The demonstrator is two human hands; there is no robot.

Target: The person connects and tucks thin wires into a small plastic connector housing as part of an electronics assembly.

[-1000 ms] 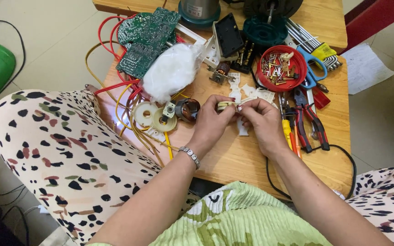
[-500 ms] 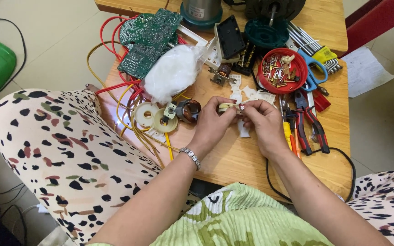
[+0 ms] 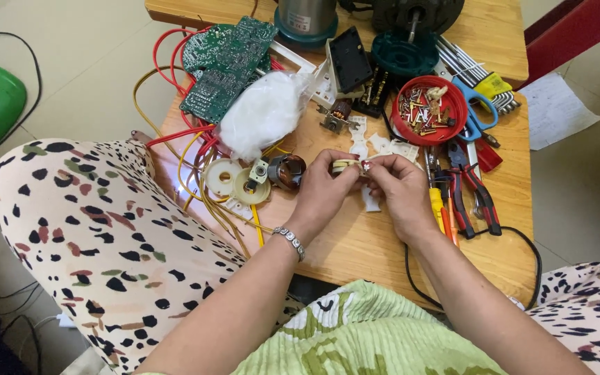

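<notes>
Left hand (image 3: pixel 324 189) and right hand (image 3: pixel 401 191) meet fingertip to fingertip over the wooden table (image 3: pixel 355 243), both pinched narrow on one small cream-coloured part (image 3: pixel 347 165) held between them just above the tabletop. It looks light, stiff and probably brittle, so grip it by the outer edges with fingertips only; the fingers cover most of it, so its exact shape and the reddish bit at the right-hand end are hard to make out. Just left of the left hand sits a small motor core (image 3: pixel 285 171), beyond the right hand a red bowl of screws (image 3: pixel 430 111), and pliers (image 3: pixel 473 191) to its right.
</notes>
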